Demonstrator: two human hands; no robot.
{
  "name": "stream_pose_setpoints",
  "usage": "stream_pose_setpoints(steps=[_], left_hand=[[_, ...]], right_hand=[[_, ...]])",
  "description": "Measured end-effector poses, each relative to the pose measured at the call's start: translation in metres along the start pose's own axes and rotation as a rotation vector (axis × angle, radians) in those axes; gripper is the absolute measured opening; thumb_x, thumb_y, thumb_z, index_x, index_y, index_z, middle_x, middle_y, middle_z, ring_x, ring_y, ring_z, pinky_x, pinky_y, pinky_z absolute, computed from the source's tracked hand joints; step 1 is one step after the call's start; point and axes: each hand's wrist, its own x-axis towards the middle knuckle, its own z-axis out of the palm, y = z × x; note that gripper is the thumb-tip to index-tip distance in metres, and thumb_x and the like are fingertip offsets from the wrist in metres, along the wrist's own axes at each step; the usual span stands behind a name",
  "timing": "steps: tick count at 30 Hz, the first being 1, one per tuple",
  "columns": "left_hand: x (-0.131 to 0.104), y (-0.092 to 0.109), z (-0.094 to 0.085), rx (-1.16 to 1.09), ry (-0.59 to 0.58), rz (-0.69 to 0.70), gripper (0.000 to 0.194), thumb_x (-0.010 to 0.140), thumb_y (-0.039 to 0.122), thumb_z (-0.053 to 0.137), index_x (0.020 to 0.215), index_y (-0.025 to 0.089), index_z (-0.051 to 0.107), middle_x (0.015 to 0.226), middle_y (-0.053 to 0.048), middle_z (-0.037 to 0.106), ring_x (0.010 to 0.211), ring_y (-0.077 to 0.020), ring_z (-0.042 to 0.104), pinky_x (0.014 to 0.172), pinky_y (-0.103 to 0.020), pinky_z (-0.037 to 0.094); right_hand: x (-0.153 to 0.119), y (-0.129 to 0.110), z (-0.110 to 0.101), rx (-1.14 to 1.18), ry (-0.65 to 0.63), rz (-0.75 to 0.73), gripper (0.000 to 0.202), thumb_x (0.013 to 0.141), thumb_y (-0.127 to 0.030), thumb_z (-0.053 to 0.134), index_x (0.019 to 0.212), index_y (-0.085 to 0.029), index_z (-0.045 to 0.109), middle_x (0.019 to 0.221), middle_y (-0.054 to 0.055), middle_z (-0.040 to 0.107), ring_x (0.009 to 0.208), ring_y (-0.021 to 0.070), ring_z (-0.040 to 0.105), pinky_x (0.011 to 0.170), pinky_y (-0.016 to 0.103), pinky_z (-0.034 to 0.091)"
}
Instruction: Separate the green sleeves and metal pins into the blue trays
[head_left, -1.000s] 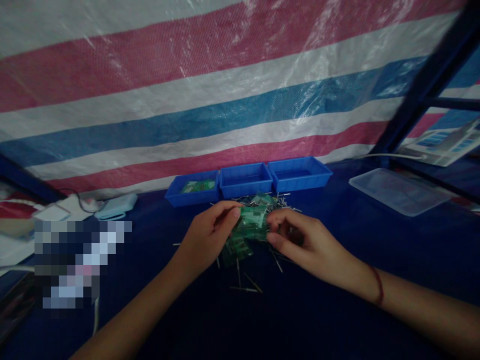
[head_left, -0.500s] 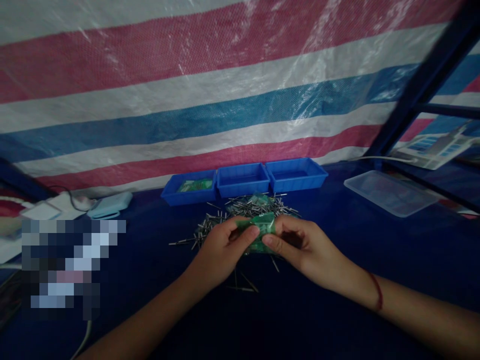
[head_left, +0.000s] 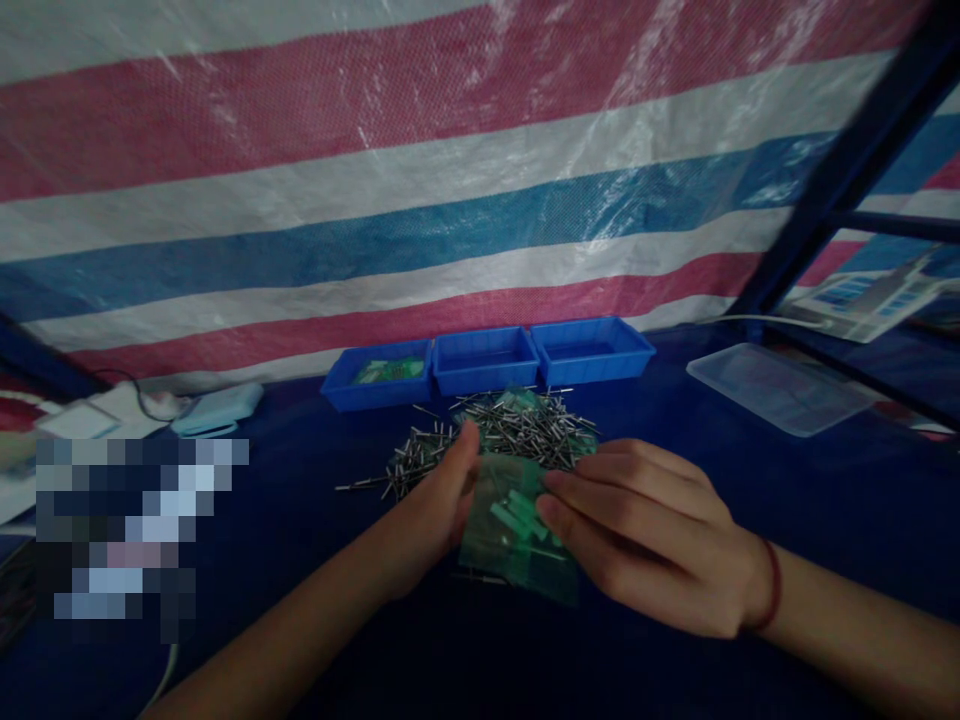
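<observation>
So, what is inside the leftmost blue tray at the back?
The leftmost blue tray holds some green packets, lying towards its right end. Its front wall hides the bottom, so anything lower inside cannot be seen, nor how many packets there are.

Striped tarp wall — dim light — dark blue table

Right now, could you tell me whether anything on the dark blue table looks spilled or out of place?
Yes: a heap of thin metal pins lies loose on the dark blue table before three blue plastic trays, strays scattered leftward. Both hands, left and right, hold a small green translucent bag.
</observation>
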Motion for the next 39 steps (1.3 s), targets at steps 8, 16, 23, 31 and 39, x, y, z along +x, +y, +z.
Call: stream_pose_setpoints(steps=[8,16,23,31,39], left_hand=[[-0.002,0.006,0.003,-0.194,0.011,0.076,0.023,0.081,0.039,0.059,0.081,0.016,0.058,0.067,0.0,0.054,0.055,-0.009,0.049,0.05,-0.021,0.042],[-0.002,0.006,0.002,0.126,0.079,0.193,0.017,0.084,0.034,0.052,0.077,0.018,0.055,0.067,0.001,0.053,0.061,-0.012,0.049,0.056,-0.024,0.042],[0.004,0.02,-0.019,0.308,0.097,0.231,0.021,0.085,0.036,0.049,0.083,0.017,0.058,0.075,-0.001,0.061,0.071,-0.0158,0.058,0.063,-0.026,0.047],[0.041,0.033,-0.156,0.78,0.808,0.064,0.038,0.086,0.042,0.041,0.11,0.014,0.051,0.094,-0.011,0.067,0.082,-0.0227,0.064,0.069,-0.033,0.05],[0.043,0.011,-0.154,1.114,0.822,-0.026,0.047,0.078,0.038,0.052,0.117,0.011,0.053,0.124,-0.019,0.052,0.121,-0.0389,0.039,0.097,-0.054,0.028]], right_hand=[[-0.008,0.001,0.015,0.245,0.077,0.406,0.024,0.083,-0.011,0.054,0.104,-0.02,0.057,0.097,0.007,0.061,0.091,0.0181,0.057,0.075,0.033,0.049],[-0.002,-0.006,0.021,0.698,-0.175,0.7,0.024,0.089,-0.025,0.049,0.065,-0.02,0.045,0.056,-0.006,0.043,0.048,0.0067,0.041,0.045,0.02,0.033],[-0.003,-0.002,0.018,0.68,-0.136,0.689,0.027,0.09,-0.024,0.045,0.064,-0.019,0.044,0.055,-0.005,0.042,0.049,0.0064,0.039,0.046,0.02,0.032],[-0.003,0.003,0.019,0.647,-0.094,0.657,0.028,0.09,-0.024,0.045,0.063,-0.018,0.043,0.055,-0.005,0.042,0.051,0.0064,0.041,0.049,0.021,0.033],[-0.004,0.004,0.016,0.594,-0.067,0.607,0.028,0.089,-0.021,0.046,0.062,-0.017,0.044,0.056,-0.004,0.045,0.051,0.0057,0.042,0.051,0.02,0.034]])
